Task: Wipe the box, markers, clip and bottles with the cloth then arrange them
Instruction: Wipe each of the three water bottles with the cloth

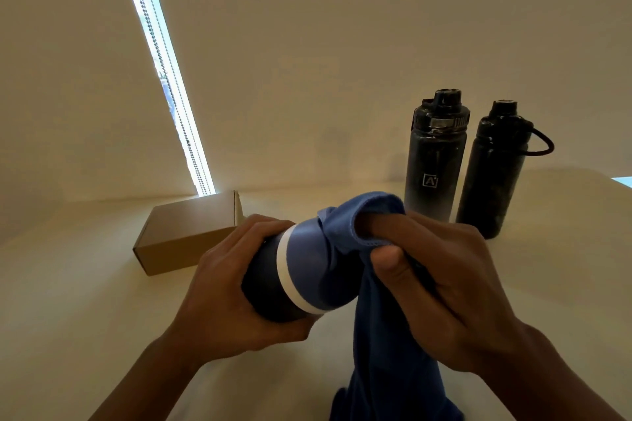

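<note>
Left hand [219,284] grips the bottle [301,270] (held sideways), right hand [441,284] pinching cloth [386,335] against it.

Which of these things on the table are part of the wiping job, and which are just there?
Part of the job:
blue cloth in the right hand
blue-and-black bottle, gripped by the left hand
two black bottles
cardboard box

Just there:
window blind cord
table

No markers or clip in view.
</note>
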`<state>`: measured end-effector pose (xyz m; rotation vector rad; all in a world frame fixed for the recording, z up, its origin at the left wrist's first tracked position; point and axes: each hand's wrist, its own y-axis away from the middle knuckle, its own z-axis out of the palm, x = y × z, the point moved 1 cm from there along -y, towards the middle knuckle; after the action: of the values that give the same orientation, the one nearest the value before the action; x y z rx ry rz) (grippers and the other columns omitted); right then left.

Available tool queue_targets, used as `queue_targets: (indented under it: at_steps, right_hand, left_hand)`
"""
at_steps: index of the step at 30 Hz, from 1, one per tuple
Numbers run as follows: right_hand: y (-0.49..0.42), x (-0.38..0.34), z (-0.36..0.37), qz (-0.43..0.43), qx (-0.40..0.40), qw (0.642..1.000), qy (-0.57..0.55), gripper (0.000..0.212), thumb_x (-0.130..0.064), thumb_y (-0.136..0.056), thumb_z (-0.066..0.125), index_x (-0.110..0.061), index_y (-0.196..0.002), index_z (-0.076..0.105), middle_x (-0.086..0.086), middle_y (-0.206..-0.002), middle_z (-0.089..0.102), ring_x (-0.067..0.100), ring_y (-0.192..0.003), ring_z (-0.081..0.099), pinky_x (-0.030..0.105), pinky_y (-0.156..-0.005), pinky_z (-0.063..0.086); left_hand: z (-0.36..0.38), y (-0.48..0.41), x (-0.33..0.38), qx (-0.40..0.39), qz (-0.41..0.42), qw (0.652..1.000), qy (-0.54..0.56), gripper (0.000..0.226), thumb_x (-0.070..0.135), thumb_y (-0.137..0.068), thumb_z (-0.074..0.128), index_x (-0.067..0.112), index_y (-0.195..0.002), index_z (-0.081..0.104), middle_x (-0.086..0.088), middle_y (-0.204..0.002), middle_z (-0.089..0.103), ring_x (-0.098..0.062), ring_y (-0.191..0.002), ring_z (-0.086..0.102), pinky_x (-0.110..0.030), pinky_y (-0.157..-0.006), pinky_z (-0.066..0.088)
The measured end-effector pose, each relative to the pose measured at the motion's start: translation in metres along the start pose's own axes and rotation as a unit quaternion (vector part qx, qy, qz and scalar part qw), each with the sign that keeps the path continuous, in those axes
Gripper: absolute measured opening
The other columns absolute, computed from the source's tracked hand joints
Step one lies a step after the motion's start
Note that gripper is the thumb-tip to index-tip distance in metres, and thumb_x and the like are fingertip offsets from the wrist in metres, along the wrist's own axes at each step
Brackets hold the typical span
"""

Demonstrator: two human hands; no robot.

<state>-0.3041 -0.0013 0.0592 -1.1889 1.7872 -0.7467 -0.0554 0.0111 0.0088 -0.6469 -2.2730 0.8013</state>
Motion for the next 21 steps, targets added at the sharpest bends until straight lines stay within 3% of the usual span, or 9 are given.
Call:
queue_targets:
  at_steps: [4,16,21]
  right_hand:
    - [-0.0006,0.0049,-0.0028,0.004,-0.005,1.0,0.022,0.032,-0.037,-0.107,0.034,-0.024,-0.124,0.058,-0.03,-0.094,0.047,-0.003,-0.077,0.058,0.014,-0.065,0.044]
    - [-0.0017,0.0047,-0.0047,0.013,-0.021,0.999,-0.025,0.031,-0.036,-0.107,0.034,-0.025,-0.114,0.062,-0.022,-0.084,0.054,0.001,-0.071,0.059,0.013,-0.061,0.042]
    - [0.0014,0.009,-0.0003,0.084,-0.002,0.993,-0.08,0.035,-0.032,-0.107,0.034,-0.016,-0.089,0.059,-0.019,-0.068,0.049,0.005,-0.058,0.054,0.009,-0.058,0.036]
  left_hand:
    - [0.0023,-0.0001,0.0042,-0.018,0.016,1.0,-0.011,0.095,0.042,-0.05,0.104,0.022,-0.131,0.059,0.015,-0.126,0.064,-0.013,-0.109,0.068,-0.027,-0.089,0.056]
    - [0.0071,0.0013,0.0042,-0.035,0.049,0.998,-0.017,0.1,0.053,-0.051,0.099,0.027,-0.135,0.052,0.016,-0.13,0.059,-0.012,-0.113,0.065,-0.024,-0.092,0.054]
    - [0.0092,0.0011,0.0042,-0.029,0.05,0.998,-0.024,0.098,0.06,-0.054,0.094,0.033,-0.137,0.049,0.018,-0.132,0.058,-0.009,-0.114,0.064,-0.026,-0.093,0.055]
